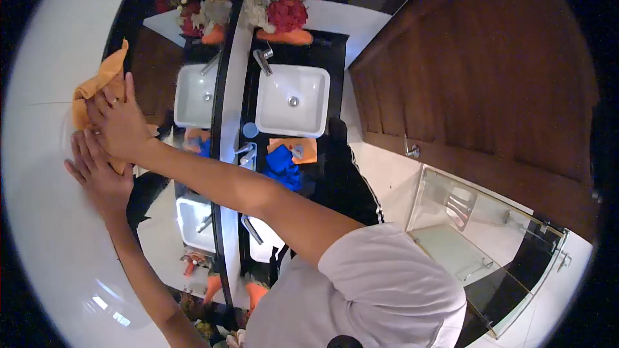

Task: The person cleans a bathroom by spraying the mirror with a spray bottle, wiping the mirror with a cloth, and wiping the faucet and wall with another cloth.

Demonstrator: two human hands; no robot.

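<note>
My right hand (121, 125), with a ring on one finger, presses a bunched orange cloth (103, 84) against the upper edge of the mirror (151, 200) and the white wall beside it. One corner of the cloth sticks up past the fingers. Close below, my left hand (103, 180) lies with fingers spread at the wall, near the cloth's lower end; whether its palm touches the cloth is hidden. On the black counter, a blue cloth (282, 169) lies over another orange cloth (309, 149).
A white basin (293, 103) with a metal faucet (262, 61) sits in the counter; a second basin (265, 238) is partly behind my arm. Flowers (287, 16), a blue round object (250, 130) and small bottles (246, 154) stand nearby. A wooden door (477, 90) and a glass enclosure (477, 238) are to the right.
</note>
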